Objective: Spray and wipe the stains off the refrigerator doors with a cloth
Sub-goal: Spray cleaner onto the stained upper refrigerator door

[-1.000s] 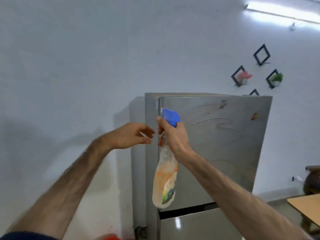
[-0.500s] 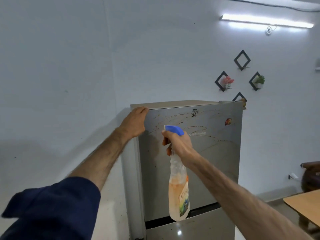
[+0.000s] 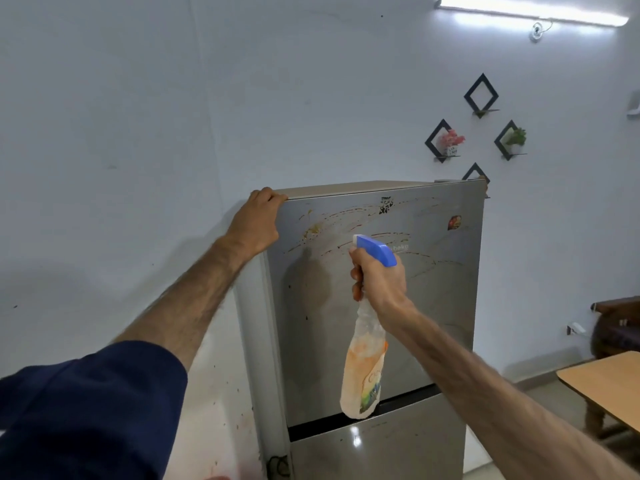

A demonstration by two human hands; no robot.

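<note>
Left hand (image 3: 254, 221), a second ago free in the air beside the fridge (image 3: 433, 306), now curled over its top left corner. Right hand (image 3: 379, 278) with the bottle (image 3: 365, 368), then in front of the door's left edge, now before the middle of the upper door, nozzle at the stains (image 3: 332, 223).

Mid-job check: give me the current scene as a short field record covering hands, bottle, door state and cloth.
left hand: left hand grips the top left corner of the refrigerator
right hand: right hand holds the spray bottle by its neck, blue trigger head in front of the upper door
upper door: brown streaks across the top, not wiped
lower door: few small specks, shut
cloth: none in view
nearby: wooden table at right
</note>
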